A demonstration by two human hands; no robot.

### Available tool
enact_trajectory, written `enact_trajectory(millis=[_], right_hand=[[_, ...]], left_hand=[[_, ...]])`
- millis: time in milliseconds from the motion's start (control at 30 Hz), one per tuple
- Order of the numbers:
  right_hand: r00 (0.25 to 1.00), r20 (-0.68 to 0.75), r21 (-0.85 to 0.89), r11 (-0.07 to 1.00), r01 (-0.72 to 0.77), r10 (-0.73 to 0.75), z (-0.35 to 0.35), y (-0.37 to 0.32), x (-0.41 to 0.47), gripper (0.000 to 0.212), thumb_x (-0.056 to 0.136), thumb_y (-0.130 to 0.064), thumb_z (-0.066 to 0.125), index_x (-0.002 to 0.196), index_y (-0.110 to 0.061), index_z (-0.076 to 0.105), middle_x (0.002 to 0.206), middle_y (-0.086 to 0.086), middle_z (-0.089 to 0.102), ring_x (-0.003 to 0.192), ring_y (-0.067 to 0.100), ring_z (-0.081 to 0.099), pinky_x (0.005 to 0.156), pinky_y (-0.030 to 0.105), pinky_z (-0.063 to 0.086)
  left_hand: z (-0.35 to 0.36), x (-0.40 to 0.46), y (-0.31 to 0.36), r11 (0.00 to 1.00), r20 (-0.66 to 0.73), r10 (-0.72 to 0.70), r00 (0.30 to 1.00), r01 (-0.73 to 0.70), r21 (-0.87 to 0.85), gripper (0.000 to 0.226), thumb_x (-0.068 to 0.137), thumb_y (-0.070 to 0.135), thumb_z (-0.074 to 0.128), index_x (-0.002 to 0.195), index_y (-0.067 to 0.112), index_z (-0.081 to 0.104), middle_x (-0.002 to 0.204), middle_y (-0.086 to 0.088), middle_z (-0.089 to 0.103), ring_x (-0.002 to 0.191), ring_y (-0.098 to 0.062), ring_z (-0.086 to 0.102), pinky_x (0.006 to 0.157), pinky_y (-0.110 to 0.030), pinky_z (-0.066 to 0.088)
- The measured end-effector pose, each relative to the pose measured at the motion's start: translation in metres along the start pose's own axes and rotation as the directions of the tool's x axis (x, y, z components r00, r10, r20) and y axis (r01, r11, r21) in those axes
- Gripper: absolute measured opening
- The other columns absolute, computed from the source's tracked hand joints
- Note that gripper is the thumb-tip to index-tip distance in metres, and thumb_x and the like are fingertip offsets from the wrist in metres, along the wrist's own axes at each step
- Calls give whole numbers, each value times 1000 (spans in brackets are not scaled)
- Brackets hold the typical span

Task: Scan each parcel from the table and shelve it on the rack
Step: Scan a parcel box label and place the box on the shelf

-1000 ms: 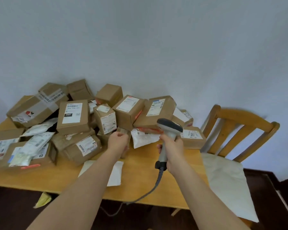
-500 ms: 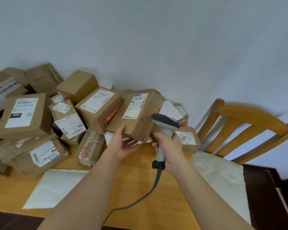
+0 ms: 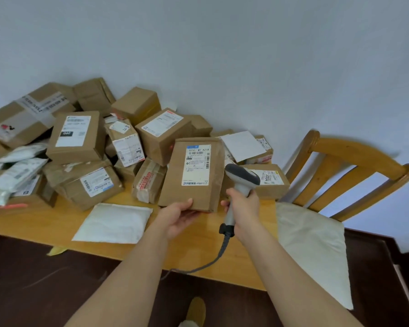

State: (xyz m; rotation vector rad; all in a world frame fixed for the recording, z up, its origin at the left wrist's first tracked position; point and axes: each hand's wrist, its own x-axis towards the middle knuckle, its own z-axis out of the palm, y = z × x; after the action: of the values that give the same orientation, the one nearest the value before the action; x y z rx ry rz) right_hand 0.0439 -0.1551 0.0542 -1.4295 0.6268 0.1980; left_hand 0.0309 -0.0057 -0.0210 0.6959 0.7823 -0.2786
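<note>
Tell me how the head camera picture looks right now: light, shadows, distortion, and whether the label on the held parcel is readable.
Head view: soft, even light with no harsh glare; the wooden chair casts a faint shadow on the wall; wide-angle bending tilts the table edge and wall; on the held parcel the large label print is partly legible, the fine print blurred; the left hand and right hand are reasonably sharp.

Parcel (image 3: 194, 173): matt brown cardboard, creased, with white paper label. Scanner (image 3: 240, 182): smooth grey plastic. Table (image 3: 198, 260): glossy varnished wood. Chair (image 3: 354, 161): same wood; cushion (image 3: 314, 251) matt cloth.
</note>
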Motion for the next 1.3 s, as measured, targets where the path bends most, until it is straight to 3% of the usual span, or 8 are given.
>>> enact_trajectory(millis=[133,333,567,700,833,1067,1167,1300], right_hand=[[999,10,-20,999,-45,45,-7,25,-23,19,92,-5,60,103,-19,53,85,4,61,55,13,57,56,27,49],[997,6,-54,996,-74,75,-19,50,-31,22,93,-6,60,109,-17,52,90,4,60,59,15,58,59,27,50],[991,61,-129,985,-114,123,-24,59,-27,22,93,-7,61,109,-16,50,90,4,58,61,14,58,61,28,49],[979,123,-171,976,-137,159,-26,60,-29,20,94,-10,61,110,-15,52,91,3,62,65,15,58,65,29,49],[972,159,-192,971,-140,172,-27,56,-34,15,94,-13,62,106,-16,54,93,3,66,63,14,58,65,29,50],[944,263,-183,971,-153,198,-35,31,-47,6,96,-19,58,98,-16,54,93,6,61,61,17,56,57,26,47],[937,297,-250,962,-112,186,-35,18,-55,27,97,-23,59,119,-7,54,96,7,60,59,16,59,61,29,50],[931,313,-282,955,-98,188,-33,1,-69,36,98,-30,60,124,-6,52,102,10,59,61,16,59,65,31,53]], left_hand=[[-35,-19,-27,1000,-69,-8,998,6,-23,36,89,-10,57,122,1,48,109,-27,62,99,-39,63,93,-52,51],[-77,-12,-61,981,-189,-34,981,-4,-195,100,54,-17,76,138,21,36,127,-30,53,102,-52,62,74,-61,55],[-63,-43,-89,986,-222,38,974,-74,-152,47,86,-17,58,117,12,36,118,-25,56,109,-39,60,95,-55,51],[-69,-40,-100,999,-403,-24,915,11,-33,60,84,-7,69,122,16,29,106,-22,54,93,-36,65,81,-52,57],[-75,-43,-101,980,-414,-24,910,104,171,47,89,9,69,128,2,44,107,-22,60,90,-31,63,75,-46,57],[-75,-51,-95,900,-452,-35,891,224,373,34,90,17,68,118,3,54,111,-19,63,99,-33,65,65,-35,55],[-74,-57,-91,879,-489,-16,872,246,409,36,89,19,67,119,6,53,113,-16,61,101,-31,64,56,-32,51],[-73,-66,-78,895,-534,47,844,202,398,26,90,16,62,111,5,51,115,-16,60,102,-31,62,62,-33,51]])
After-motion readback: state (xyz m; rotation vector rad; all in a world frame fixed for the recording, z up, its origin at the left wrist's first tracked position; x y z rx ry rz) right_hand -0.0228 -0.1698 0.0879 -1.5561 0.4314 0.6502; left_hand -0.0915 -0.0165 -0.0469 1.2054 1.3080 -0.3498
